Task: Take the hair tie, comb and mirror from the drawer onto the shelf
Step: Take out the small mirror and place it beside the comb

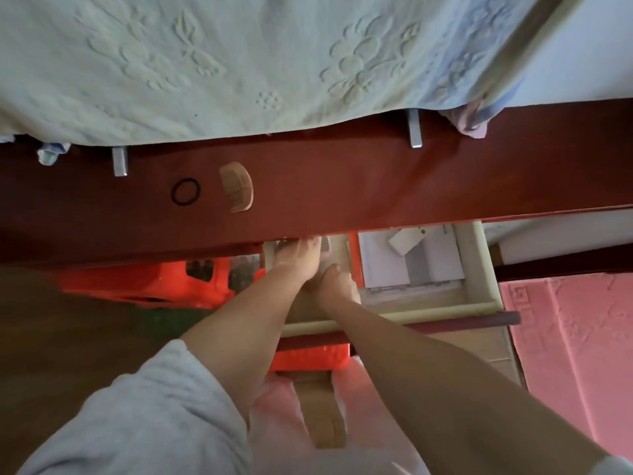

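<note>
A black hair tie (199,190) and a wooden comb (237,186) lie side by side on the red-brown shelf (376,186). Below the shelf, a pale drawer (411,315) stands pulled out. Both hands reach into its left end. My left hand (296,258) spreads its fingers over a flat greyish thing that looks like the mirror (326,246), which is mostly hidden under the shelf's edge. My right hand (337,284) is curled against the same thing from the near side.
White papers and a small white box (406,242) lie in the drawer's right half. A pale embossed bedspread (239,63) hangs over the shelf's far edge, beside metal brackets (415,130). Orange-red plastic (147,279) sits at the lower left and pink cloth (568,337) at the right.
</note>
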`<act>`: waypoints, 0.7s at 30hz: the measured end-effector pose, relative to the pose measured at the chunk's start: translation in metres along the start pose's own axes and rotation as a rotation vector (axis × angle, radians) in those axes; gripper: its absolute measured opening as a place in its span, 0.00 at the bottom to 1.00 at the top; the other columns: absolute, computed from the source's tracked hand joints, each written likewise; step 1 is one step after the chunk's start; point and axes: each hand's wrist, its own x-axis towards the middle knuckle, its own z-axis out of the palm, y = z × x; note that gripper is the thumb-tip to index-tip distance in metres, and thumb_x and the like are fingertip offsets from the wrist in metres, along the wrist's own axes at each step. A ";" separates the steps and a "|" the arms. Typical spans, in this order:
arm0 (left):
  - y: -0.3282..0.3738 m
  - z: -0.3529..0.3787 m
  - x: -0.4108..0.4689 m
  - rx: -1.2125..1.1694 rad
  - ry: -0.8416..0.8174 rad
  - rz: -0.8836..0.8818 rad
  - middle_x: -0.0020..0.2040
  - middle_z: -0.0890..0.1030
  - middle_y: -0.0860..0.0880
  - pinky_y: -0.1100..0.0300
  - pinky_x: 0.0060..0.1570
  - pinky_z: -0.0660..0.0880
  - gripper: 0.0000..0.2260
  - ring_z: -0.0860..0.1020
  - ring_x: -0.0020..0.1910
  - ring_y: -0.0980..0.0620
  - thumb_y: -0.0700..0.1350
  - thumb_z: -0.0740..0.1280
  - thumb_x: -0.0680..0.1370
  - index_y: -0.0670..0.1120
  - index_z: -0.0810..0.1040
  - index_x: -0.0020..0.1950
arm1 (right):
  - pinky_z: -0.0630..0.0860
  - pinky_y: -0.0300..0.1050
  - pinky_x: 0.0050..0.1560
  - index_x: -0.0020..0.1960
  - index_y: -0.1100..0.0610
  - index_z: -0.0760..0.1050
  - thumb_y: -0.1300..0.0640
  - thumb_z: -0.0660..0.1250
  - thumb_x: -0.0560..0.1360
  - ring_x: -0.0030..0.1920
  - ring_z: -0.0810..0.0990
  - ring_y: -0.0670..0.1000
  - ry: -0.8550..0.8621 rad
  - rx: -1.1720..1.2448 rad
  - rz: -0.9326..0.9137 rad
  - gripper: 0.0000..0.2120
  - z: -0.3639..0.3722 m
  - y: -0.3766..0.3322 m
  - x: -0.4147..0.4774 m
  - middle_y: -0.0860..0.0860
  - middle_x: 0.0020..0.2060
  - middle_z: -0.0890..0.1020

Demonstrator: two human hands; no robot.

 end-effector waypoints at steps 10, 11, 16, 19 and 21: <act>-0.003 0.009 0.017 -0.147 -0.086 -0.098 0.73 0.72 0.38 0.47 0.66 0.70 0.20 0.72 0.71 0.37 0.45 0.61 0.83 0.44 0.68 0.74 | 0.80 0.53 0.51 0.61 0.59 0.76 0.65 0.54 0.79 0.55 0.82 0.61 0.136 0.161 0.134 0.16 0.028 -0.011 0.032 0.58 0.55 0.82; -0.004 0.009 0.017 -0.183 -0.086 -0.101 0.73 0.71 0.38 0.48 0.66 0.69 0.18 0.72 0.71 0.37 0.45 0.61 0.83 0.45 0.69 0.74 | 0.80 0.54 0.51 0.60 0.59 0.77 0.65 0.53 0.79 0.54 0.82 0.61 0.144 0.203 0.145 0.17 0.028 -0.011 0.034 0.59 0.55 0.82; -0.007 0.010 0.017 -0.371 -0.127 -0.161 0.67 0.76 0.39 0.51 0.52 0.72 0.20 0.77 0.63 0.37 0.51 0.64 0.83 0.46 0.68 0.72 | 0.73 0.50 0.47 0.61 0.60 0.73 0.58 0.62 0.80 0.56 0.80 0.62 0.175 0.244 0.131 0.12 0.020 -0.002 0.038 0.59 0.56 0.80; -0.009 0.013 0.017 -0.425 -0.202 -0.190 0.61 0.81 0.38 0.52 0.50 0.77 0.18 0.81 0.57 0.38 0.46 0.63 0.83 0.41 0.71 0.70 | 0.77 0.52 0.52 0.61 0.62 0.75 0.55 0.67 0.77 0.57 0.80 0.63 0.163 0.238 0.098 0.16 0.012 0.009 0.040 0.61 0.58 0.80; -0.008 0.010 0.012 -0.537 -0.165 -0.207 0.59 0.82 0.40 0.51 0.51 0.78 0.15 0.82 0.54 0.39 0.48 0.57 0.85 0.41 0.75 0.66 | 0.79 0.52 0.52 0.55 0.62 0.81 0.55 0.69 0.76 0.54 0.82 0.62 0.152 0.234 0.062 0.12 0.004 0.018 0.038 0.61 0.54 0.82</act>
